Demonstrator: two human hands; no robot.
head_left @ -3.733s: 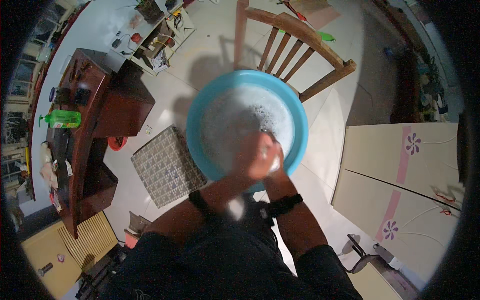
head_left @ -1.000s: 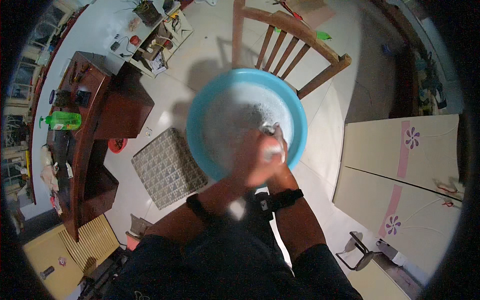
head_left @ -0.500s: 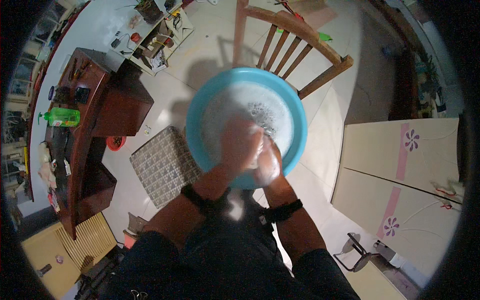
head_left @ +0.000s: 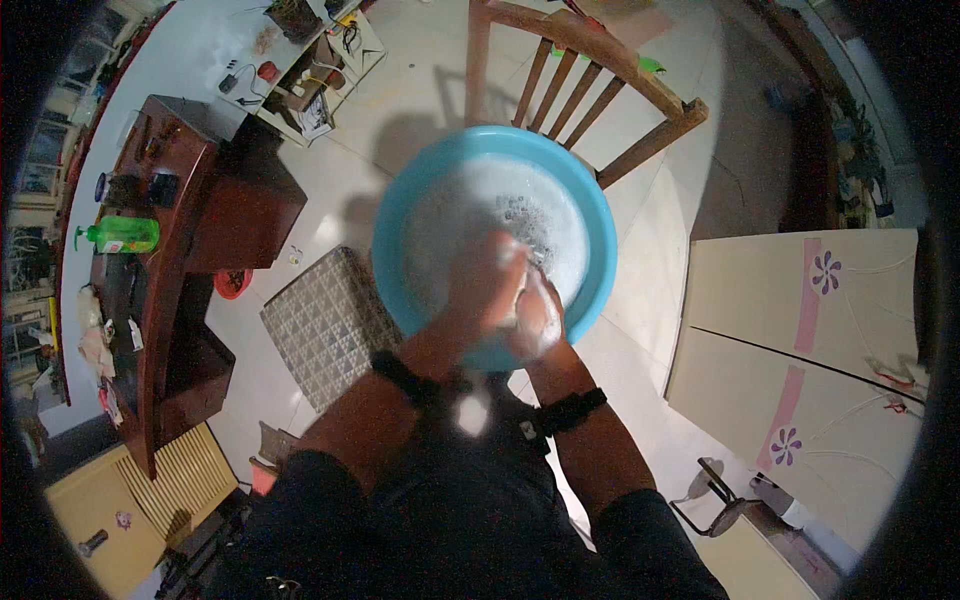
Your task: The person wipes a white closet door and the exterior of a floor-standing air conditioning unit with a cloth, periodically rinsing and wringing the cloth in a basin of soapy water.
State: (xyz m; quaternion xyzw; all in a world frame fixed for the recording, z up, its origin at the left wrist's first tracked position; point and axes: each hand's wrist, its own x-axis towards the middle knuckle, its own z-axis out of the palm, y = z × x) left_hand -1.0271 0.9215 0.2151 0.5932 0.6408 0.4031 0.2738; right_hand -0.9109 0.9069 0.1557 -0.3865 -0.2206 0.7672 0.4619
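A round light-blue basin (head_left: 598,250) holds water under a layer of white suds (head_left: 450,215), with larger bubbles near its middle. Over the basin's near half, my left hand (head_left: 487,285) and my right hand (head_left: 538,315) are closed and pressed against each other. Suds coat the right hand. Something whitish shows between them, but motion blur and foam hide whether it is an item or only lather. Each wrist wears a black band.
A wooden chair (head_left: 615,60) stands just beyond the basin. A patterned square stool (head_left: 335,325) is to its left. Further left, a green pump bottle (head_left: 125,236) rests on a dark-red desk (head_left: 195,190). Pale cabinets (head_left: 750,300) flank the right side.
Both hands stay together over the suds; the left has shifted slightly against the right. The view has tilted a little.
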